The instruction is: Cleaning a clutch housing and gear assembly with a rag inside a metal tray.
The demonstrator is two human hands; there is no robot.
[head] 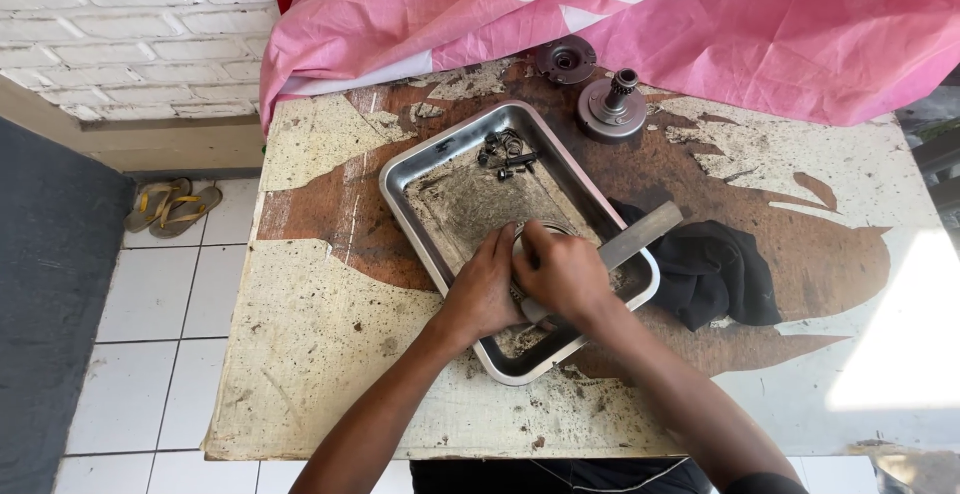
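Two hands work on a round metal part inside a dirty metal tray.
The left hand (487, 289) and right hand (562, 272) are both closed around the round metal part (528, 244) in the tray (420, 159); a flat metal bar (640, 237) lies over the tray edge.

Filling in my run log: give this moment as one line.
left hand: on round metal part | right hand: gripping same part | part: in metal tray | small bolts: tray's far corner | black rag: beside tray

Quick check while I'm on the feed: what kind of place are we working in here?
Probably a small informal mechanic's workshop. A worn, paint-flaked table holds a greasy metal tray with small bolts, and two geared engine parts sit near a pink tarp. Both hands, left hand and right hand, work a round part in the tray.
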